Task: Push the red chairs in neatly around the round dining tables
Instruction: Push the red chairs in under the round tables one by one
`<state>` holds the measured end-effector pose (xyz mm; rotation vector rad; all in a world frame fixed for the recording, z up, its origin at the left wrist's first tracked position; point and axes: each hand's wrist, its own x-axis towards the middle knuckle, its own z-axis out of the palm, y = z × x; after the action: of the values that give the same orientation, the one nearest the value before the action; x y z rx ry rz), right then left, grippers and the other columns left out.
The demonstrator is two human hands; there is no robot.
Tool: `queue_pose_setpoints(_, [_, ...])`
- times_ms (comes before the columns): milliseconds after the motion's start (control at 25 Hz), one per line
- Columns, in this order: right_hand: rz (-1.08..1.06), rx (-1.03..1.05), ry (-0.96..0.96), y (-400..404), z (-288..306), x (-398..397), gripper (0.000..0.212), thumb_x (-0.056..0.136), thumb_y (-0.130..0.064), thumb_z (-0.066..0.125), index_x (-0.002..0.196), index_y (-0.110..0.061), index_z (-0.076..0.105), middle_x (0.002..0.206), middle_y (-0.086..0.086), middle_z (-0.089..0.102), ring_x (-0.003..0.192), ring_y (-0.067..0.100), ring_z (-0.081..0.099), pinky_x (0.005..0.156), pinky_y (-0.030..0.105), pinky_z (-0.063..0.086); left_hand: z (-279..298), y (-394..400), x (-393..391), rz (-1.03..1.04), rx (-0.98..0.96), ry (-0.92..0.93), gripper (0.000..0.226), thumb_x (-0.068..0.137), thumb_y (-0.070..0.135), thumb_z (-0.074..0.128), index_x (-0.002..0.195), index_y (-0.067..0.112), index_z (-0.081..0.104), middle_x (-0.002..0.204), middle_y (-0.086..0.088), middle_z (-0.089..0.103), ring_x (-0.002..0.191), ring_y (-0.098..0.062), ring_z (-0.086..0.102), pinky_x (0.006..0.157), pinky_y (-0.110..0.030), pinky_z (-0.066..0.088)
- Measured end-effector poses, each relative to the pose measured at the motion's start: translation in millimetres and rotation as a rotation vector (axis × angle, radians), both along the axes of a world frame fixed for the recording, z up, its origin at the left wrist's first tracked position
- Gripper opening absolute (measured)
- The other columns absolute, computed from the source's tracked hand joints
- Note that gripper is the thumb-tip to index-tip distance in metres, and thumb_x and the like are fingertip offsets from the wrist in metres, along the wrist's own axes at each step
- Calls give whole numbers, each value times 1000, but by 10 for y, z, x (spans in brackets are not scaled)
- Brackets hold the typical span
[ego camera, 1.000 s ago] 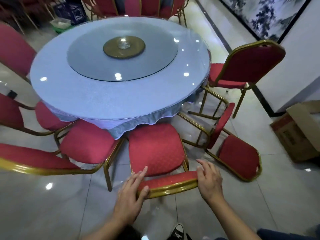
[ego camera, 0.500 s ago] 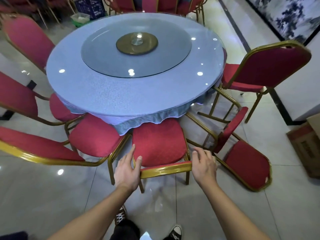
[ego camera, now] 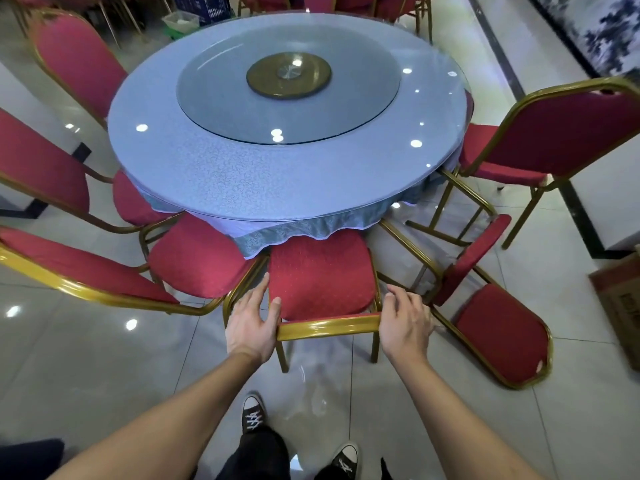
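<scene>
Between both hands (ego camera: 329, 323), each gripping its backrest corners, stands the red chair (ego camera: 322, 275)

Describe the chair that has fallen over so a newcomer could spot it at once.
Start at the round table with the blue cloth, then look to its near right. There a red chair lies tipped on the floor tiles, legs toward the table. Every neighbouring chair stands upright.

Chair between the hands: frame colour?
Gold metal frame, red dotted upholstery on the chair; head view.
</scene>
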<state>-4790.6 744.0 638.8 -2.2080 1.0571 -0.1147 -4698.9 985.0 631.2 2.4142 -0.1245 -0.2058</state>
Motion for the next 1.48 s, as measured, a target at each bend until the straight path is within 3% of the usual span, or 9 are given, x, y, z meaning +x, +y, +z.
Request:
queue_pose_setpoints(560, [16, 17, 14, -33, -43, 93, 44, 106, -37, 33, 143, -30, 57, 142, 6, 56, 134, 29, 43, 118, 48, 22, -14, -14, 95, 9, -7, -36, 73, 86, 69, 25, 151, 38, 43, 146, 4, 53, 137, -20, 46, 110, -45, 41])
queue_pose_setpoints(760, [184, -21, 94, -138, 5, -32, 54, 106, -51, 23, 153, -32, 42, 151, 7, 49, 140, 32, 41, 118, 49, 22, 50, -17, 66, -133, 189, 21, 70, 91, 68, 17, 156, 45, 27, 156, 3, 40, 145, -24, 32, 121, -49, 21])
queue_pose_setpoints(880, [301, -52, 75, -211, 41, -106, 64, 102, -60, 15, 156, -32, 37, 151, 2, 48, 140, 27, 41, 120, 49, 25, 151, -32, 75, -190, 267, 7, 66, 92, 64, 21, 154, 44, 33, 161, 4, 31, 149, -21, 24, 123, -47, 13])
queue_pose_setpoints(1000, [329, -65, 21, -297, 112, -98, 70, 98, -62, 11, 156, -32, 37, 150, -3, 48, 140, 19, 40, 120, 45, 27, 317, -215, 58, -171, 212, -23, 68, 89, 67, 26, 150, 43, 42, 162, 4, 28, 150, -22, 23, 124, -48, 10])
queue_pose_setpoints(1240, [351, -86, -17, -521, 307, -43, 57, 106, -53, 24, 156, -31, 38, 149, -7, 47, 140, 13, 39, 120, 42, 27, 692, -748, 139, -277, 144, -81, 72, 89, 69, 13, 153, 44, 35, 161, 7, 31, 153, -18, 18, 125, -46, 4])
queue_pose_setpoints(1480, [267, -85, -63, -779, 560, -17, 65, 99, -63, 17, 156, -36, 35, 149, -9, 45, 139, 12, 39, 117, 41, 32, 935, -1032, 305, -364, 45, -92, 58, 100, 55, 16, 155, 43, 29, 156, 8, 39, 150, -17, 26, 122, -48, 16])
